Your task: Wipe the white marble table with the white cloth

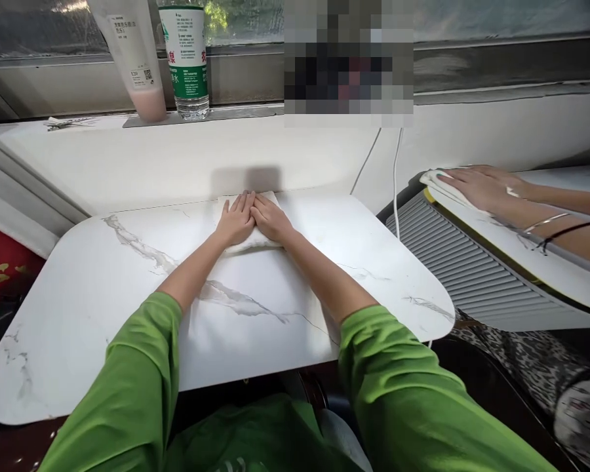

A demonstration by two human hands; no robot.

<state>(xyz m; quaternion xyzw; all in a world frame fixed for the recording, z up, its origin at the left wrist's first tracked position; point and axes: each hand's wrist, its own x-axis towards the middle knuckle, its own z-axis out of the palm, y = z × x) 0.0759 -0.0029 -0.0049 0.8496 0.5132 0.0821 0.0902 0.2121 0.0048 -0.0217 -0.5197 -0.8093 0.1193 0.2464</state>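
Cloth [252, 243], white and flattened, lies on the marbled table [128, 341] directly beneath both your hands, close to the far edge by the wall [167, 167]. Your left hand [236, 219] rests flat on it, unclenched, with fingers stretched out; your right hand [271, 218] is laid flat on it too, its fingertips meeting those of the left. Some of the cloth shows past your palms on the near side, and its corners show beyond your fingers. Ahead of you, a tall cup [136, 72] and a bottle [191, 85] stand side by side. To your right, another person's hands [467, 185] rest on a second cloth [429, 178].
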